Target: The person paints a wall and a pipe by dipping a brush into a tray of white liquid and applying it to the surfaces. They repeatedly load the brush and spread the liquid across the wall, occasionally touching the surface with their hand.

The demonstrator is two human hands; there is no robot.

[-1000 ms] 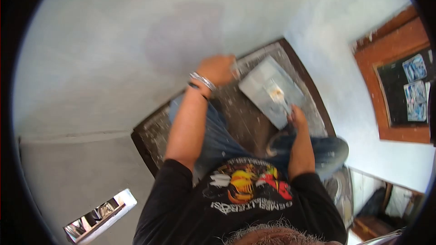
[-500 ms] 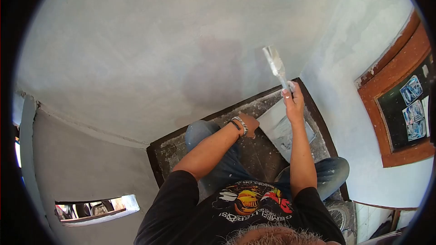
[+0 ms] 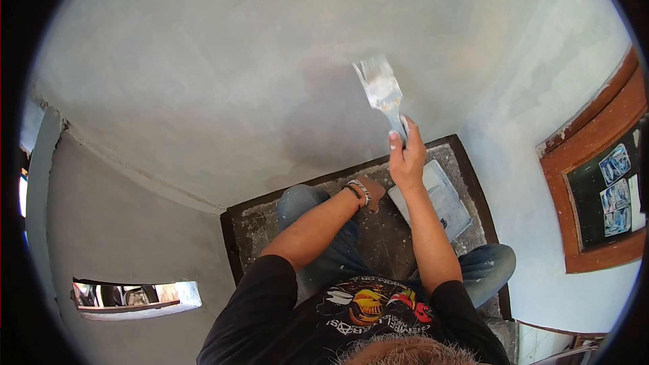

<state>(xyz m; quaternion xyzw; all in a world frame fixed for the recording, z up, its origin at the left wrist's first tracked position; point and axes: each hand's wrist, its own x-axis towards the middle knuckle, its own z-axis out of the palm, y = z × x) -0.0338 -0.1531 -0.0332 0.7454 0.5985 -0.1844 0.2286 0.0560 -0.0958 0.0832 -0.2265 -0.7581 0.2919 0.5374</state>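
Note:
In my right hand (image 3: 407, 157) is a wide paintbrush (image 3: 380, 86) with a pale handle, its bristles smeared white and pointed up at the grey wall (image 3: 223, 61). Thumb and fingers close around the handle. My left hand (image 3: 371, 192), with a chain bracelet and a dark band at the wrist, is low over the floor by my bent leg. Its fingers curl downward and are mostly hidden, so I cannot tell what they hold. Right by it lies the corner of a white paint tray (image 3: 446, 192), partly covered by my right forearm.
I sit on a dark, paint-spotted tiled floor (image 3: 378, 236) with a dark border along the walls. On the right is a brown wooden frame (image 3: 571, 230) around a dark panel with pictures. A low slot opening (image 3: 135, 297) cuts the left wall.
My right hand has moved left with the paintbrush, which has turned from edge-on to show its broad face. The view has shifted slightly. My left hand stays near the tray corner.

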